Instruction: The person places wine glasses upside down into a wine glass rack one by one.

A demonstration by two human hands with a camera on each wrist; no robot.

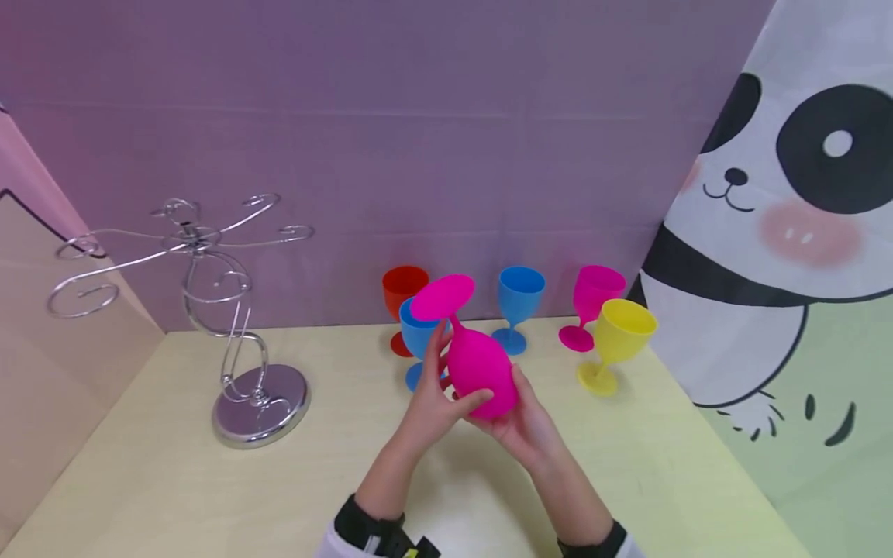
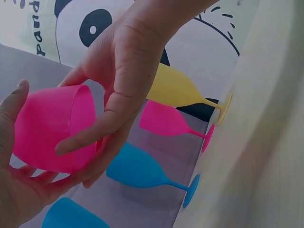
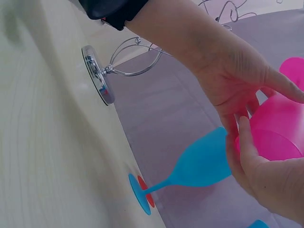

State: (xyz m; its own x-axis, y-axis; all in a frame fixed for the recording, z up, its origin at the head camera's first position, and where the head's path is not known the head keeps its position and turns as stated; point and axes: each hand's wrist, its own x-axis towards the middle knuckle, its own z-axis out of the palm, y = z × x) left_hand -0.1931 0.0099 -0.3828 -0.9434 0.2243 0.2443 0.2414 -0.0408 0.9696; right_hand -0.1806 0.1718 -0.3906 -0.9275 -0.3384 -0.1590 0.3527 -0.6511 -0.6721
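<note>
A pink plastic goblet (image 1: pixel 481 368) is held above the table, tilted with its round foot up to the left and its mouth down to the right. My left hand (image 1: pixel 429 407) grips the bowl from the left, thumb across its near side. On the other side my right hand (image 1: pixel 526 430) holds the bowl near the rim; in the left wrist view both hands meet around the goblet (image 2: pixel 50 128). Behind it stand a blue goblet (image 1: pixel 417 333), partly hidden by the left hand, and a red goblet (image 1: pixel 405 288).
Another blue goblet (image 1: pixel 521 294), a second pink goblet (image 1: pixel 596 293) and a yellow goblet (image 1: pixel 621 333) stand upright to the right. A chrome wire rack (image 1: pixel 261 422) with curled arms rises on the left. A purple backdrop (image 1: pixel 391 170) closes off the table's rear.
</note>
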